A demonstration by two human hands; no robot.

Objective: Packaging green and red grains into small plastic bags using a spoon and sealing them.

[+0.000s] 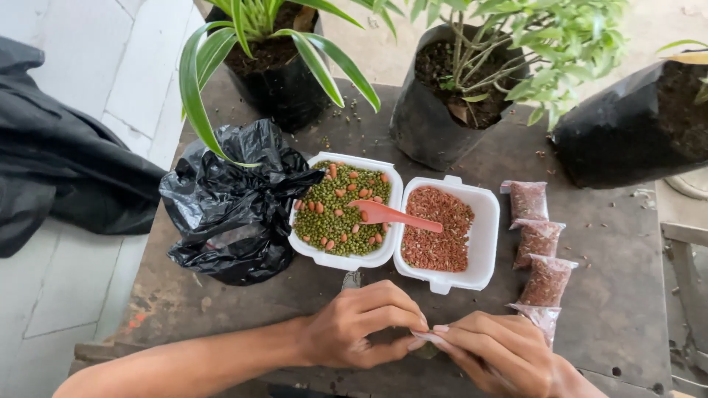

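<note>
Small packet (426,340), pinched by left hand (361,324), right hand (494,350)

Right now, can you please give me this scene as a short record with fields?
left hand: fingers pinch a small clear packet
right hand: fingers pinch the same packet
white foam tray: green beans left, reddish seeds right
pink plastic spoon: lies across both compartments
filled seed packets: row right of tray
crumpled black plastic bag: left of tray

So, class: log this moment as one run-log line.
left hand: pinching small clear packet | right hand: pinching same packet | spoon: across foam trays | filled seed packets: on right of table
</note>
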